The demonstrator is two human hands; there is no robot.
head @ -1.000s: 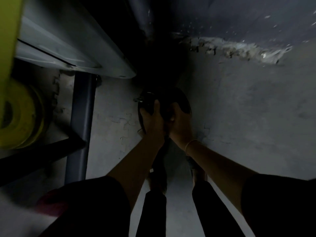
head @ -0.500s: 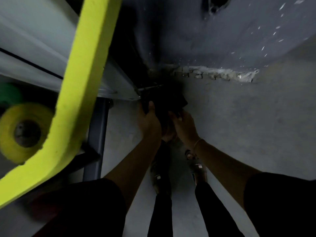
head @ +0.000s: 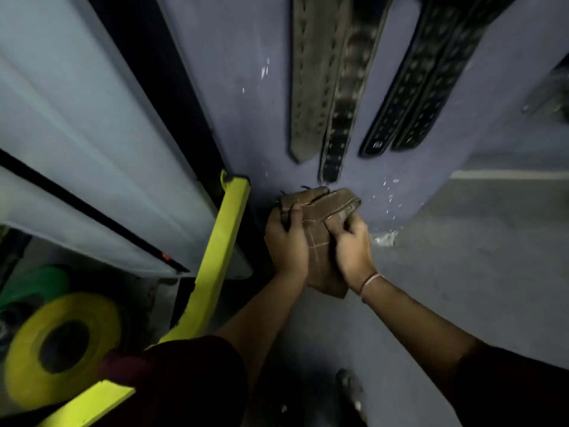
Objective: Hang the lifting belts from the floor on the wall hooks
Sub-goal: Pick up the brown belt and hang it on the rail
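A: Where is the brown belt (head: 320, 232), and which way does it lie?

B: It is folded into a thick bundle and held in both hands, in front of the foot of the wall (head: 234, 87). Its long axis runs away from the person. The near end sits between the wrists. The far end points at the wall, just below the tips of the hung belts (head: 311, 87).

A: What has changed from half a second ago?

B: Then the bundle was low and dark, by the crumbled joint of wall and floor (head: 492, 248). Now it is raised against the wall's face, the picture is brighter, and the hung belts have come into view. The yellow bar (head: 221, 248) stands further left of the hands than before.

A: And the hands?

B: Both arms reach forward and meet at the bundle. The left hand (head: 286, 241) grips its left edge, with the thumb laid on top and the fingers wrapped round. The right hand (head: 351, 245), with a thin band at the wrist, grips the right edge with its fingers curled over the leather. The hands are close side by side, with the belt between them.

A: Anything else nearby?

B: A yellow weight plate (head: 61, 343) sits at lower left.
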